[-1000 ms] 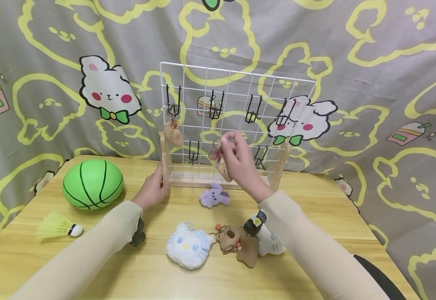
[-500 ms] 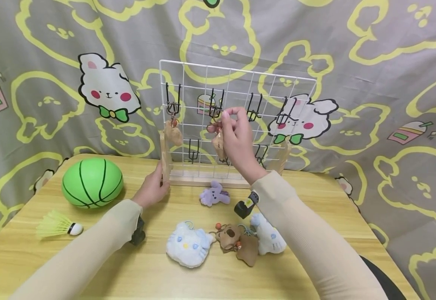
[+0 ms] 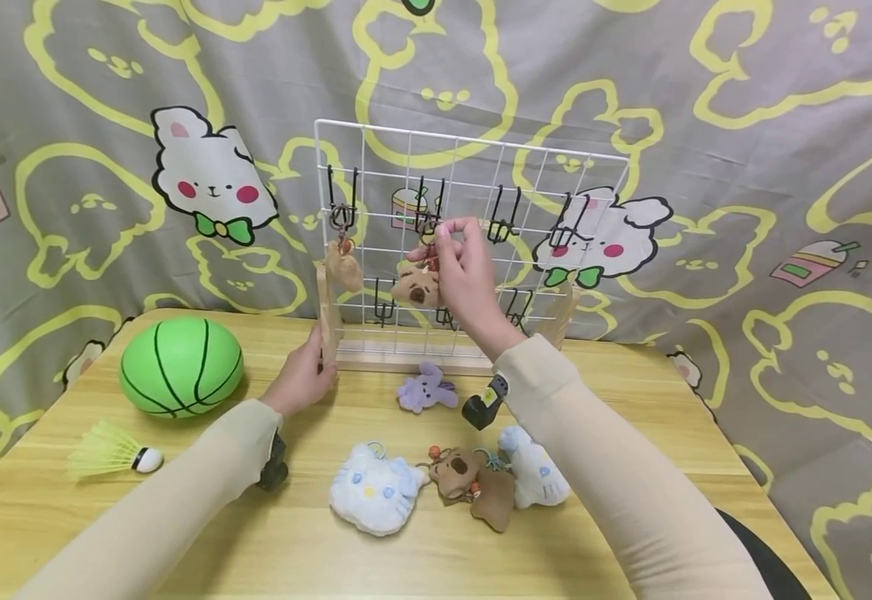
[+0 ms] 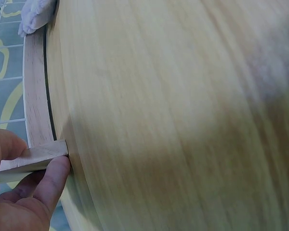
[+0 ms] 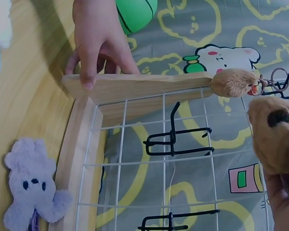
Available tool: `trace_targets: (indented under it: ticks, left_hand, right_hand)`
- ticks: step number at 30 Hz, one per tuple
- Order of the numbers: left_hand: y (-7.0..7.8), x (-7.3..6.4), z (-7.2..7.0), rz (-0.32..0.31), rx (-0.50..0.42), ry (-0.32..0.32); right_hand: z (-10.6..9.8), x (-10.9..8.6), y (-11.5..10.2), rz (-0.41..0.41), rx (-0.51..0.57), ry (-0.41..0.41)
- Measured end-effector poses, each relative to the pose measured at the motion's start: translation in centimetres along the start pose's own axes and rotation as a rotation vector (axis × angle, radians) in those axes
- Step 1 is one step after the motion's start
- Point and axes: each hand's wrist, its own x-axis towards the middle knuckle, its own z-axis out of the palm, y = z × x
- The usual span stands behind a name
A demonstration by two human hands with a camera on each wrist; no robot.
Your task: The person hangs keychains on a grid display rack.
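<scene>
My right hand [image 3: 469, 279] pinches the ring end of a brown plush keychain [image 3: 415, 287] with a dark nose, right at the second black hook [image 3: 423, 200] of the top row on a white wire grid rack [image 3: 362, 150]. The plush dangles under my fingers, its face turned outward; the ring is partly hidden by the fingertips. In the right wrist view the plush [image 5: 274, 134] fills the right edge. Lower left, my left hand [image 3: 303, 375] grips the rack's wooden side post [image 3: 326, 308]; the left wrist view has thumb and fingers on either side of its end [image 4: 43, 154].
Another brown plush keychain [image 3: 344, 268] hangs from the leftmost hook. A purple plush [image 3: 427, 390] lies before the rack. Nearer are a white cat plush [image 3: 376, 492], brown plushes [image 3: 457, 473] and another white plush [image 3: 533, 471]. A green ball [image 3: 181, 367] and shuttlecock [image 3: 117, 450] stand left.
My right hand has risen from the lower grid to the second top hook, carrying the brown plush keychain, which has swung round to show its face. The left hand stays on the post.
</scene>
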Motion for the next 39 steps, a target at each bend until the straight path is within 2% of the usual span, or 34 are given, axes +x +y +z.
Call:
trace_targets:
  ticks: [5,14,26,33,39]
  left_hand:
    - [0.0,-0.1,-0.1,0.001,0.002,0.003]
    - [0.2,-0.1,-0.1,-0.005,-0.003,-0.006]
    - [0.3,-0.2,-0.1,-0.003,0.005,-0.005]
    - [0.1,0.0,0.0,0.006,0.008,-0.006]
    - [0.0,0.0,0.0,0.012,0.010,-0.004]
  right_hand:
    - [-0.1,0.1,-0.1,0.038,0.041,-0.023]
    - [-0.3,0.2,0.2,0.047,0.052,-0.049]
    - [-1.9,-0.6,1.5,0.104,-0.054,-0.097]
    - [-3.4,-2.0,2.4,0.151,-0.172,-0.119]
    - [-5.0,-3.5,3.4,0.135,-0.260,-0.153]
